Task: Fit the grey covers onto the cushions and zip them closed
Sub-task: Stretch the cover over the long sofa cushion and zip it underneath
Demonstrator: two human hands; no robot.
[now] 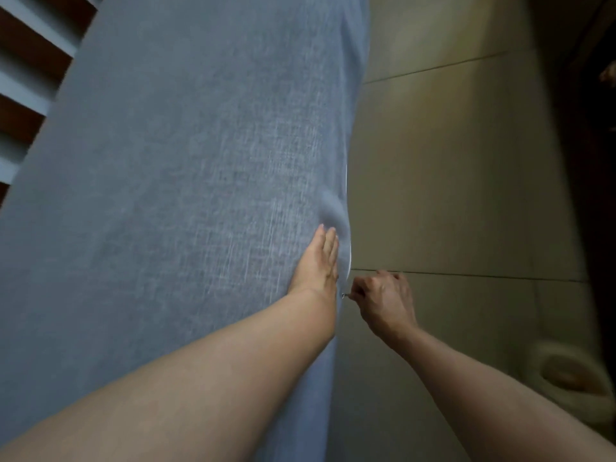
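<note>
A large cushion in a grey woven cover (186,181) fills the left and middle of the view, its right edge running down the frame. My left hand (318,261) lies flat on the cover near that edge, fingers straight, pressing the fabric. Just right of the edge, my right hand (383,298) pinches the small metal zip pull (344,295) between curled fingers. A thin pale line of the zip (348,248) runs up the edge above the pull. The cushion inside the cover is hidden.
Beige tiled floor (450,195) lies to the right of the cushion. A pale round object (570,378) sits on the floor at the lower right. Dark wooden slats (30,55) show at the upper left. Dark furniture (593,128) lines the far right.
</note>
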